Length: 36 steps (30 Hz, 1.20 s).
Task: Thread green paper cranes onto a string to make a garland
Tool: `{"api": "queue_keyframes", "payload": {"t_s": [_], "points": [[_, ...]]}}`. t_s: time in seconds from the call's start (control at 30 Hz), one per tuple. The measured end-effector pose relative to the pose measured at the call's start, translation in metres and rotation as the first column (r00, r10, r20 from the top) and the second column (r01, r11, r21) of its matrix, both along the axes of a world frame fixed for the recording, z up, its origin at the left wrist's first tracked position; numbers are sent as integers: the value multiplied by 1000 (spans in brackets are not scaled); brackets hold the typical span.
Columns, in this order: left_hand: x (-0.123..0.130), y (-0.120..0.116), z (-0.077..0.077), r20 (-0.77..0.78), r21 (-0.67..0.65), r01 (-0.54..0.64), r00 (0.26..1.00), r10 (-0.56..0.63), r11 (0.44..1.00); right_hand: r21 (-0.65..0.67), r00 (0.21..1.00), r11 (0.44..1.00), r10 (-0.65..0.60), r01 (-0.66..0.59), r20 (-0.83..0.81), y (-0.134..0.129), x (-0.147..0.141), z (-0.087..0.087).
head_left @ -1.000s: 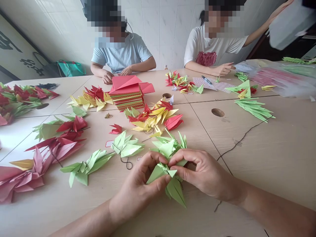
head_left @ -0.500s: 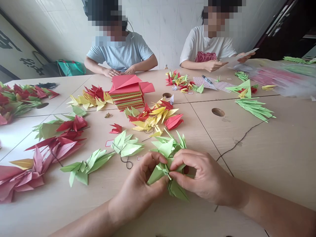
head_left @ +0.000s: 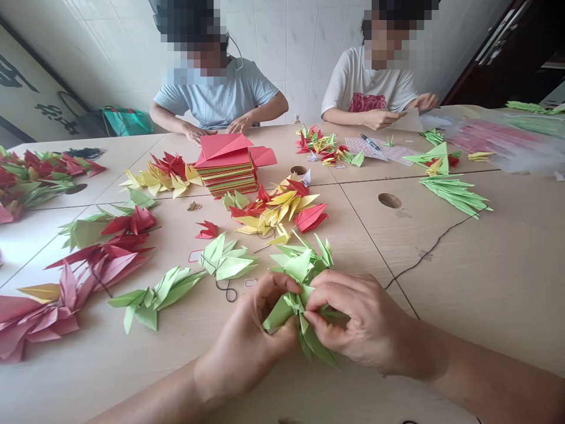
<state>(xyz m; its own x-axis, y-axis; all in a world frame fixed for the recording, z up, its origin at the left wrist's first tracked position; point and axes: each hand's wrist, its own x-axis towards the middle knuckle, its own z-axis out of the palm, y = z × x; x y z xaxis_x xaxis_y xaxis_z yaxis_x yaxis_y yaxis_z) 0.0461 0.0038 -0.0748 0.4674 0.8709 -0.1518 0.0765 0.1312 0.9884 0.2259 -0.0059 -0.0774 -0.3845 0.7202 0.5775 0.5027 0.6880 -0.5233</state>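
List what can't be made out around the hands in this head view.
- Inner folds of the green origami crane: head view, covered by the left hand and right hand.
- Markings on the printed sheet: head view, too small.
- Contents of the teal bag: head view, hidden by its sides.

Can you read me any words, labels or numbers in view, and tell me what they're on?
Nothing can be quoted; no text is legible.
Black brush characters on the pale wall panel: too blurred to read.
Pale printed paper sheet: print too small to read.
Red print on the white cotton T-shirt: too blurred to read.
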Motion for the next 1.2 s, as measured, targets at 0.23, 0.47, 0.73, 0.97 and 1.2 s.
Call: {"api": "queue_keyframes", "payload": {"t_s": [0.23,0.47,0.73,0.97,1.2], "points": [[-7,1,0,-61,85,41,997,-36,996,-12,1000,1000,9,-9,-6,-2,0,2],[-7,2,5,-64,132,50,997,-42,990,-20,999,999,40,-40,8,-1,3,1],[-6,2,7,-81,107,38,996,-29,993,64,999,998,26,-29,45,-1,2,-1],[-8,0,4,-90,138,64,995,-52,988,11,999,1000,4,-4,35,-2,5,2],[-2,-3,1,-110,96,15,994,-4,995,188,987,981,-64,36,146,-3,4,1]]}}
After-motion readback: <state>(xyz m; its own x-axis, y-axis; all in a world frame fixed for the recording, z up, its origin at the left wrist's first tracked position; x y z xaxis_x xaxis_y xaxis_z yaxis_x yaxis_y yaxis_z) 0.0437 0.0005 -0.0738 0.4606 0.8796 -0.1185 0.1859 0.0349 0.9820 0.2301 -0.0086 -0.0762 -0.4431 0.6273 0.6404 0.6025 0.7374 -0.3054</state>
